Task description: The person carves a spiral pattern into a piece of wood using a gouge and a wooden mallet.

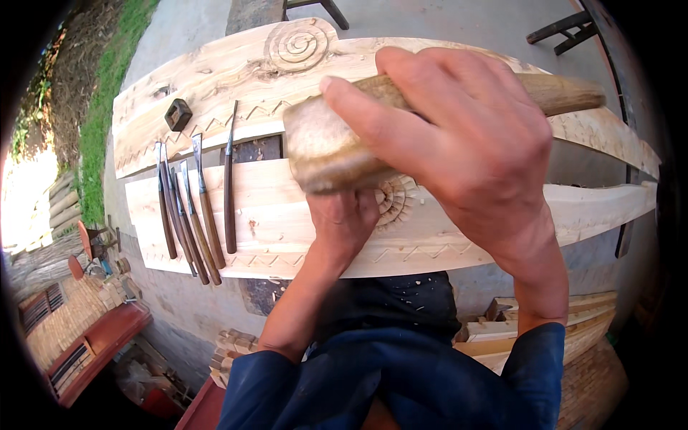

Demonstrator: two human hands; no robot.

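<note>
High over the boards, my right hand (466,136) is closed around a wooden mallet (315,147). Its thick head points left and its handle sticks out to the right. Below the mallet head, my left hand (340,218) is at the near pale board (279,208), beside a round carving (395,202). Its fingers are curled and partly covered by the mallet, so what they grip is hidden. To the left, several long-handled carving chisels (203,204) lie side by side across the near board. Small wood chips dot the surface.
A far board (215,75) lies behind, with a carved spiral (299,44) and zigzag grooves. A small dark block (178,115) with a hollow rests on it. Stacked timber (537,322) is at the lower right, and a red bench (118,340) at the lower left.
</note>
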